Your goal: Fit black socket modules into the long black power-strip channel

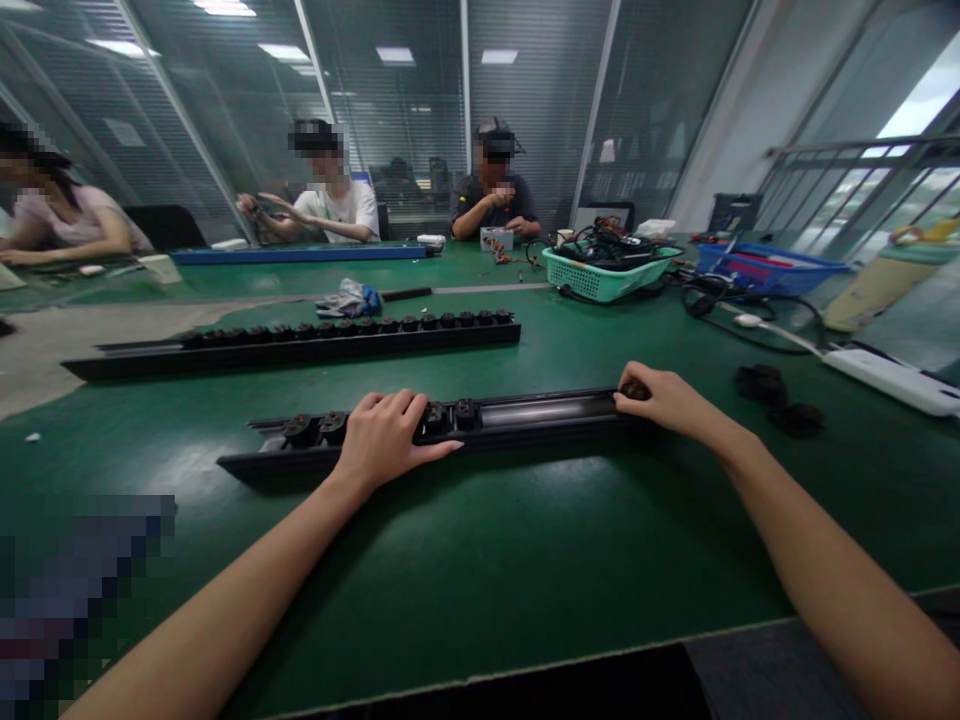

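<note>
A long black channel (pixel 555 430) lies across the green table in front of me. Several round black socket pieces sit in its left part, one of them a black socket (pixel 466 412) just right of my left hand. My left hand (pixel 384 435) rests over the channel and its sockets, fingers on the far side and thumb stretched along the near edge. At the channel's right end, my right hand (pixel 651 390) pinches another black socket (pixel 635 388). Between the two hands the channel shows a bare, shiny inner surface.
Behind lies a second black channel (pixel 300 350) full of sockets. Gloves (pixel 349 299), a green basket (pixel 600 277) of cables, a blue basket (pixel 772 268) and a white power strip (pixel 892 378) stand farther off. Loose black pieces (pixel 796 418) lie right. Three people sit across the table.
</note>
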Demonstrator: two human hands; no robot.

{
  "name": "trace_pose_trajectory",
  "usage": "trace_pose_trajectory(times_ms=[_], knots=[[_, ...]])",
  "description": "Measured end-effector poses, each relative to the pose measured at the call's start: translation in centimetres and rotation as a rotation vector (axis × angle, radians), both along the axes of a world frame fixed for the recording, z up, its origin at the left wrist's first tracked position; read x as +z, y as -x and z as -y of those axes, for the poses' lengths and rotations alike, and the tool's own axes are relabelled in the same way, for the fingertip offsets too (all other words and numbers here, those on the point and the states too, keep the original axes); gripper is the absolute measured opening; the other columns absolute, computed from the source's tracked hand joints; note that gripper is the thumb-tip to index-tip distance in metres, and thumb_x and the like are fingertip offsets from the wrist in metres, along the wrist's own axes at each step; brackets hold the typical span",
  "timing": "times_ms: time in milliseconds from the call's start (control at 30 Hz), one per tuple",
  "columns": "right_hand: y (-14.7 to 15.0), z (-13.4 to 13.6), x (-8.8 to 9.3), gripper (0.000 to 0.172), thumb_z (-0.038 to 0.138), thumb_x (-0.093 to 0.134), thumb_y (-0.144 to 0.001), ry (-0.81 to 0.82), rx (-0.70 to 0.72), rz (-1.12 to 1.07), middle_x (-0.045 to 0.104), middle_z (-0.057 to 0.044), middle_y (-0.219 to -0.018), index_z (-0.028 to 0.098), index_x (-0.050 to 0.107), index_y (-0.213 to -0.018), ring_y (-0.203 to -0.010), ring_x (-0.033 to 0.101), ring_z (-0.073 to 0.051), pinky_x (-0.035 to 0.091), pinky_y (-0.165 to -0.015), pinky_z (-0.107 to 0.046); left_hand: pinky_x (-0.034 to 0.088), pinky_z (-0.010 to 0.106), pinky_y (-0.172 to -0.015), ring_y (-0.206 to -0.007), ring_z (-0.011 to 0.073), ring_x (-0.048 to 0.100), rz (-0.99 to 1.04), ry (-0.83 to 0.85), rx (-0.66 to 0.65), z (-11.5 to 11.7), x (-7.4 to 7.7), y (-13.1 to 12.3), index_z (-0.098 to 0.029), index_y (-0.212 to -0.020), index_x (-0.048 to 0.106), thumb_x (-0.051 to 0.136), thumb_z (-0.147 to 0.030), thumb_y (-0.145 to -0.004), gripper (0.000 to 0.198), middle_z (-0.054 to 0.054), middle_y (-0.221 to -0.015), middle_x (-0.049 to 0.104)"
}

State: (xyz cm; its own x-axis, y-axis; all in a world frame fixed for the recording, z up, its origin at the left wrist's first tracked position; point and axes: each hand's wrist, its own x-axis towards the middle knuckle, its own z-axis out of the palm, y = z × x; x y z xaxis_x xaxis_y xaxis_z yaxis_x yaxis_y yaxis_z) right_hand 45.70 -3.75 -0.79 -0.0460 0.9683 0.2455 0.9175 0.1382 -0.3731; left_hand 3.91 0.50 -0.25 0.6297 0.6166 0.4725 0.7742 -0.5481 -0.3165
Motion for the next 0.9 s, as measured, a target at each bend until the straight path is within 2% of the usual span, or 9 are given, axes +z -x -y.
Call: trace_pose_trajectory(times_ms=[900], knots=[[-1.4, 0.0, 0.4, 0.026, 0.047, 0.057, -0.076, 0.094, -0.061, 0.004, 0.064, -0.003, -0.079, 0.023, 0.054, -0.084, -0.074, 0.061, -0.020, 0.045, -0.068, -0.032, 0.040, 0.039, -0.074, -0.075, 0.0259, 0.063, 0.053, 0.001, -0.037, -0.1, -0.3, 0.0, -0.017, -0.095, 0.064, 0.043, -0.079, -0.080, 0.067, 0.010, -0.088, 0.067]])
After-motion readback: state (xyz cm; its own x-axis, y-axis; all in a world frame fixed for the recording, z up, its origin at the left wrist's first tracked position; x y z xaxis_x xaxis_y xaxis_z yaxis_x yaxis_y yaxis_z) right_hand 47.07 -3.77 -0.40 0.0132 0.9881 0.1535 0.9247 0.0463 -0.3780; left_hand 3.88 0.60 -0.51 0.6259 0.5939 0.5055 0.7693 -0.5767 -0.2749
